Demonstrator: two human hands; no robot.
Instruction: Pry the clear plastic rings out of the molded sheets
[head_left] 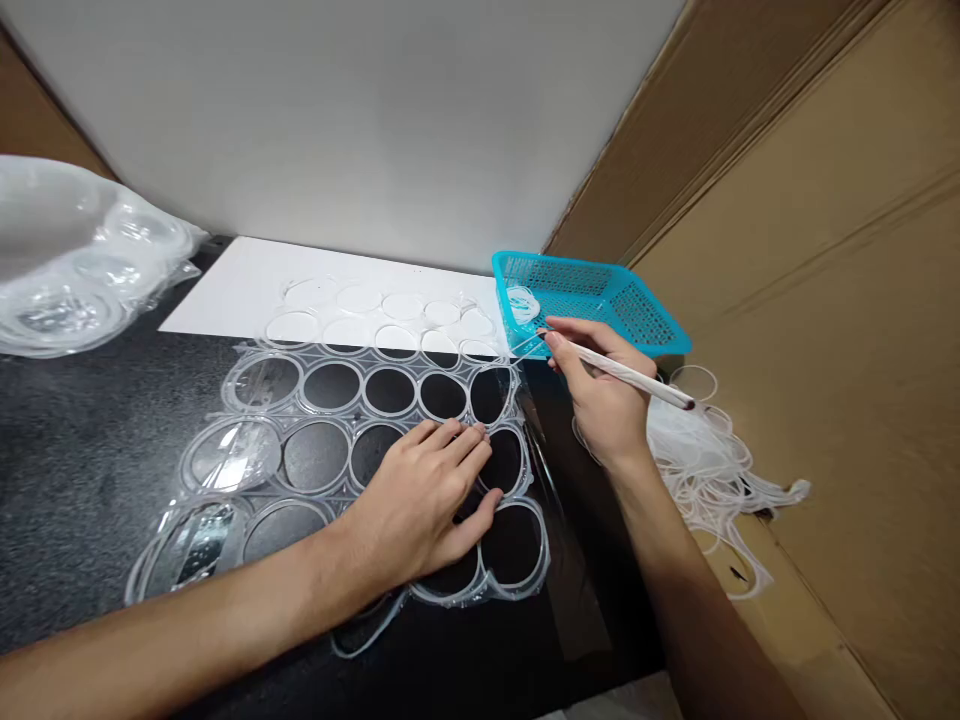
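A clear plastic sheet of rings [390, 390], round openings in rows, lies over the black tabletop and a white board. My left hand [435, 490] rests on it near the right side, fingers stretched out and pressing down. My right hand [607, 390] is closed around a slim white pen-like tool [626, 372] with dark ends, held at a slant in front of the basket. A thin clear strand [527, 345] runs from the sheet's right edge to the tool's tip and fingertips; whether the fingers pinch it I cannot tell.
A blue perforated basket [652, 340] stands at the back right with white rings [523, 304] in its left end. Tangled white ring scraps [697, 450] hang right of the table by cardboard [840, 300]. A bag of clear rings [67, 270] sits at left; a grey wall [360, 130] closes the back.
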